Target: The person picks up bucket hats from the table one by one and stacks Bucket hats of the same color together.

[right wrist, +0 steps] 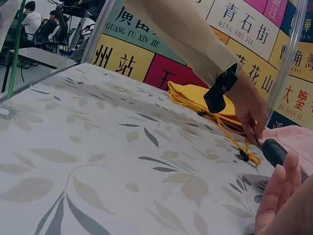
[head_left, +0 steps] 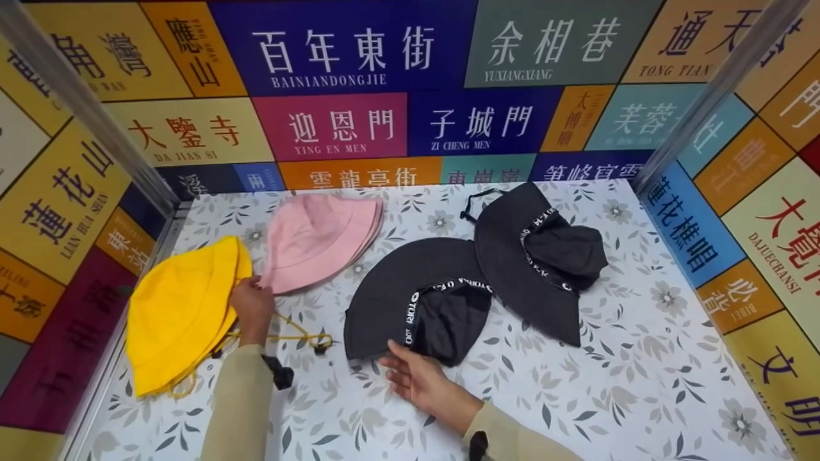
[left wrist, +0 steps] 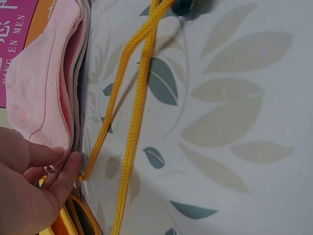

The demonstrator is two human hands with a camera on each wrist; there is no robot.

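In the head view my left hand [head_left: 252,307] pinches the brim edge of the pink bucket hat [head_left: 320,240] between thumb and fingers; the left wrist view shows this grip up close. Just left of that hand lies the yellow bucket hat [head_left: 182,314], its yellow cord [head_left: 298,336] trailing to the right on the table. My right hand [head_left: 426,384] is at the near edge of a black bucket hat [head_left: 384,301], thumb tip overlapping its brim and the other fingers loosely extended. A second black bucket hat [head_left: 519,256] lies behind it, brims overlapping.
A white table [head_left: 640,384] with a leaf and flower print bears the hats. Colourful sign panels [head_left: 346,125] wall its back and sides, with metal corner posts [head_left: 717,96]. In the right wrist view, people [right wrist: 33,22] sit far off beyond the table's edge.
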